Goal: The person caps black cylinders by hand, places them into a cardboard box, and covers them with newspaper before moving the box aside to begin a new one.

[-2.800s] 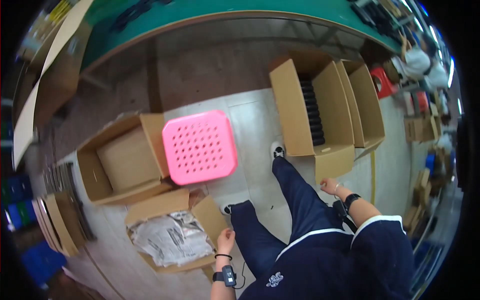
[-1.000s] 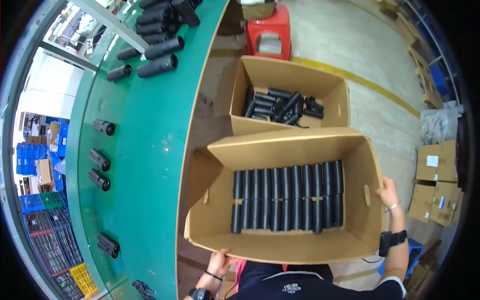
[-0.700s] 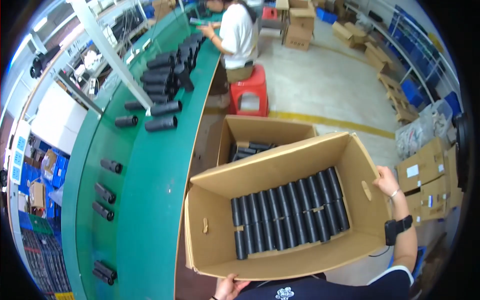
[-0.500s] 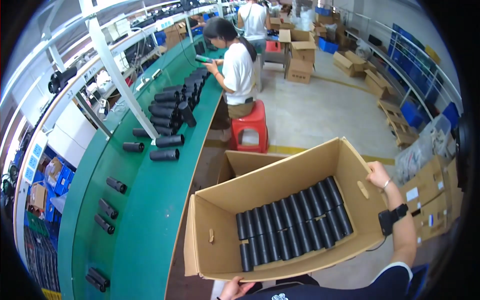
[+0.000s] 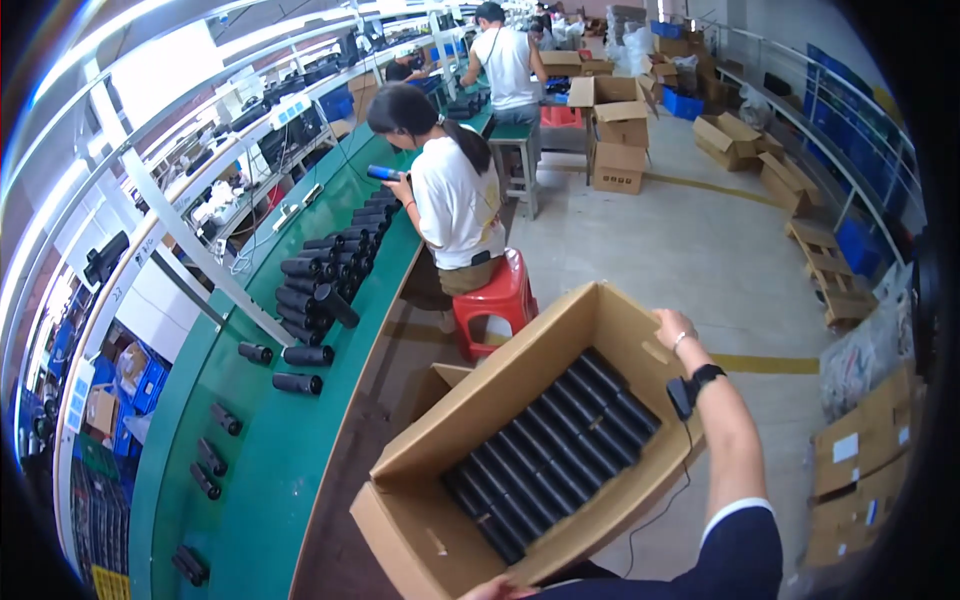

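An open cardboard carton (image 5: pixel 500 395) hangs tilted in front of me, held between my two hands. Two rows of black cylinders (image 5: pixel 550 450) lie packed side by side on its bottom. My right hand (image 5: pixel 675 327) is closed over the rim at the far right corner, above a hand-hole. Down at the near edge, my left hand (image 5: pixel 497 588) grips the carton's side, partly cut off by the picture's border. A wrist device (image 5: pixel 683 397) with a cable is strapped to my right forearm.
Left of me runs a green workbench (image 5: pixel 255 490) carrying several black cylinders (image 5: pixel 305 290). A co-worker (image 5: pixel 450 190) holding a blue-ended cylinder sits on a red stool (image 5: pixel 495 305). Another carton (image 5: pixel 425 395) stands behind mine. Stacked cartons (image 5: pixel 860 465) and a wooden pallet (image 5: pixel 828 275) line the right.
The carton has swung left and turned, its right end now angled farther away. Both hands have kept hold of it. My view has shifted, showing more of the room's far end.
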The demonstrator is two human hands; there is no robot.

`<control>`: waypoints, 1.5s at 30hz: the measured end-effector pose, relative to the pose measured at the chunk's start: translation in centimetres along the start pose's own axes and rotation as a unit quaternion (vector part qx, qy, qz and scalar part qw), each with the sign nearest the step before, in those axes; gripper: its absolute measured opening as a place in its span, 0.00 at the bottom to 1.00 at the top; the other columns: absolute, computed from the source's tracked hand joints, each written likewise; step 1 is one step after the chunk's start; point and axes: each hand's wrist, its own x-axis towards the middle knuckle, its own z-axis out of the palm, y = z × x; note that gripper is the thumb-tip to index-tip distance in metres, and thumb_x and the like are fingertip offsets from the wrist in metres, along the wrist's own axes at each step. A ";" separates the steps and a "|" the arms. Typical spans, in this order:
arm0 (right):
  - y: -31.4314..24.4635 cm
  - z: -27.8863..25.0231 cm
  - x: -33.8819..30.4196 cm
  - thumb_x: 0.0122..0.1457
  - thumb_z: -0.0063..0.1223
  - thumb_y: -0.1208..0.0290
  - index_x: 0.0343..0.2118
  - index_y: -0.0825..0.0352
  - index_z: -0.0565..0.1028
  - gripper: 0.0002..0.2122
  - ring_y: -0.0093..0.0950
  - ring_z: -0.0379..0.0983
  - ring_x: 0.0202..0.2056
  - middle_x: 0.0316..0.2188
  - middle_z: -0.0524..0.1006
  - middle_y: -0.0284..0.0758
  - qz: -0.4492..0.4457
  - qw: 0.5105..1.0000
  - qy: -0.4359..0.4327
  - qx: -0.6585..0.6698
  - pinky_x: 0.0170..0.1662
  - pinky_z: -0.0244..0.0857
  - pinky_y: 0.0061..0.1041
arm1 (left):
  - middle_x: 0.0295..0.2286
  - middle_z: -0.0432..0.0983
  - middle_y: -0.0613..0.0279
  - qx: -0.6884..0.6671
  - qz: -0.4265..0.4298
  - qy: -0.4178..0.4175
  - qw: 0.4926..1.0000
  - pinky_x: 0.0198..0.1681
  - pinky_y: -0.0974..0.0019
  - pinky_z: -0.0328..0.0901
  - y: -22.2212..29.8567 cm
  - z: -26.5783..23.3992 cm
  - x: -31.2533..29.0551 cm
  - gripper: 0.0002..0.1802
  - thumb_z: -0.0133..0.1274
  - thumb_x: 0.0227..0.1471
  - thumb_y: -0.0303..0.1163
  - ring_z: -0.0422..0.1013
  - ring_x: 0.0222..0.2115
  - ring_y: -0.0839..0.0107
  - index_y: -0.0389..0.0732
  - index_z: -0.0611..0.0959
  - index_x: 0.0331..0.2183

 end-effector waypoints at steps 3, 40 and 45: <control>5.2 7.1 2.2 0.50 0.48 0.76 0.48 0.55 0.72 0.20 0.43 0.72 0.44 0.41 0.76 0.43 0.086 0.996 0.014 -0.001 0.48 0.66 0.38 | 0.44 0.73 0.52 0.151 0.204 -0.064 0.965 0.51 0.61 0.62 3.5 9.1 -8.6 0.21 0.37 0.62 0.39 0.70 0.43 0.60 0.37 0.70 0.50; -2.4 21.5 3.5 0.50 0.55 0.67 0.43 0.63 0.75 0.16 0.39 0.71 0.46 0.43 0.75 0.42 -0.166 0.828 -0.523 -0.114 0.50 0.65 0.33 | 0.51 0.62 0.38 0.221 0.236 0.522 0.789 0.54 0.54 0.59 22.2 16.0 14.9 0.34 0.55 0.40 0.47 0.61 0.52 0.46 0.39 0.73 0.49; -1.6 31.7 2.5 0.54 0.51 0.67 0.55 0.66 0.65 0.24 0.41 0.63 0.54 0.53 0.67 0.44 -0.053 0.888 -0.452 -0.066 0.56 0.59 0.34 | 0.47 0.62 0.34 0.200 0.160 0.682 0.685 0.52 0.50 0.59 24.9 8.7 22.2 0.44 0.56 0.43 0.44 0.62 0.48 0.42 0.32 0.58 0.55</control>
